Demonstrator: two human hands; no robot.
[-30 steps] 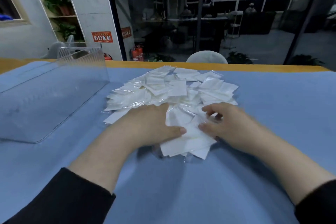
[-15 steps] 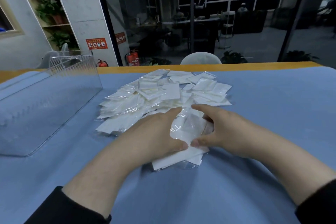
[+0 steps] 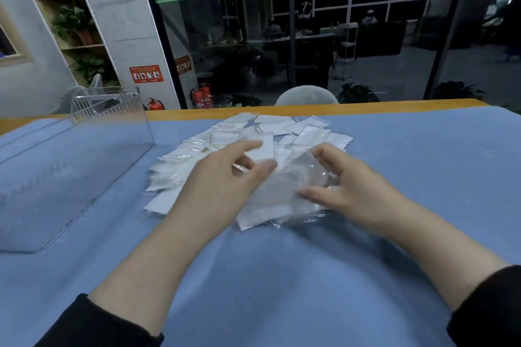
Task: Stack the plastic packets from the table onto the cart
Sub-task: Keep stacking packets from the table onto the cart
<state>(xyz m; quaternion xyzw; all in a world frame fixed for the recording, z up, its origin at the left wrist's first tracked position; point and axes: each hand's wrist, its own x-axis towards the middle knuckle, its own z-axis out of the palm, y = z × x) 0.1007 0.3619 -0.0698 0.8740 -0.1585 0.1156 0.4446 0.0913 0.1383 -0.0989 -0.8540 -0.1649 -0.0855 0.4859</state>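
The plastic packets [image 3: 248, 146] lie in a loose, overlapping heap on the blue cloth [image 3: 282, 276] in the middle of the table, and I have a small bunch [image 3: 282, 191] of them gathered at the near edge of the heap between my hands. They look thin, flat and very light, each a clear glossy sleeve with something white inside. I judge them floppy and slick, so a stack will want to fan out and slide apart if squeezed only at one end. The safer hold, I think, is across the short sides, thumb on top and fingers beneath, with the other hand squaring the edges.

My left hand [image 3: 225, 177] has its thumb and fingers curled around the left edge of the bunch, pinching it. My right hand [image 3: 352, 186] has its fingers bent over the far right side and its thumb along the near edge; the plastic there is smeared by motion, so I cannot be sure how many packets it holds.

The clear bin [image 3: 84, 155] sits well to the left on the same cloth. No cart is in view.
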